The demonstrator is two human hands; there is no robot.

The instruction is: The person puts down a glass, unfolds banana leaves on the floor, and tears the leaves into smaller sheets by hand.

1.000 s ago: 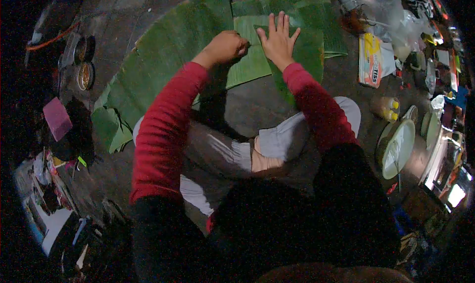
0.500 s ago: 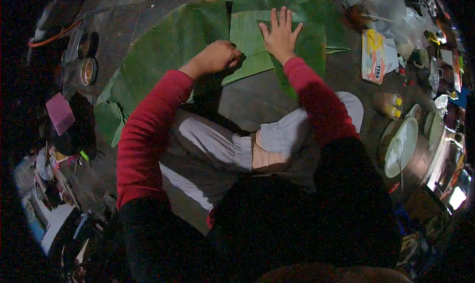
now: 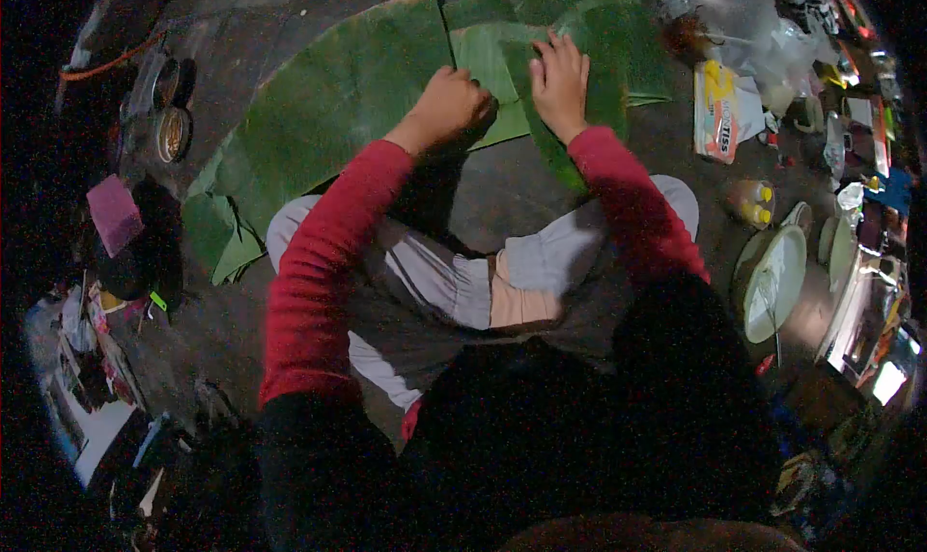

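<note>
Large green banana leaves (image 3: 338,93) lie spread on the floor in front of my crossed legs. Over their near edge is my left hand (image 3: 446,110), fingers curled into a fist. Shadow hides what it holds, if anything. To its right, my right hand (image 3: 560,84) rests on a narrower leaf piece (image 3: 519,61), its fingers stretched out and slightly bent. The tip of this piece hangs toward my right knee. A lighter strip of leaf (image 3: 473,50) shows between the two hands.
At the right stand a tissue pack (image 3: 716,113), yellow-capped bottles (image 3: 763,204) and a pale basin (image 3: 794,277) with a utensil in it. Clear plastic bags (image 3: 739,26) lie at the upper right. On the left are a round container (image 3: 174,135) and a pink block (image 3: 115,216).
My left fist has moved right and slightly up, closer to my right hand. My right hand's fingers have gone from widely spread to closer together and a little bent.
</note>
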